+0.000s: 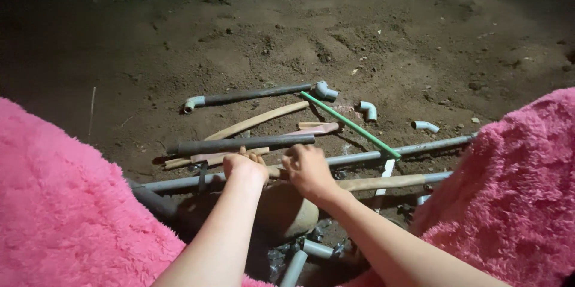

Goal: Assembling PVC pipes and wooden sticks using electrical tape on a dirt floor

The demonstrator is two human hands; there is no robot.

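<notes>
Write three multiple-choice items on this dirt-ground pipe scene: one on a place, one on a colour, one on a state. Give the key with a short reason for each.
1. Where does the thin green rod lie?
A. Slanting across the grey pipes, right of the hands
B. Upright in the soil
C. On the pink fabric

2. What colour is the fluffy fabric on both sides of the arms?
A. Blue
B. Pink
C. White

3. How are the left hand and right hand placed?
A. Raised in the air
B. Resting on the pink fabric
C. Side by side, down on a long pipe

Key: 1 A, the rod runs aslant from near an elbow fitting down over a grey pipe. 2 B, the fabric is bright pink on left and right. 3 C, both hands sit close together on the pipe above a rounded stone.
</notes>
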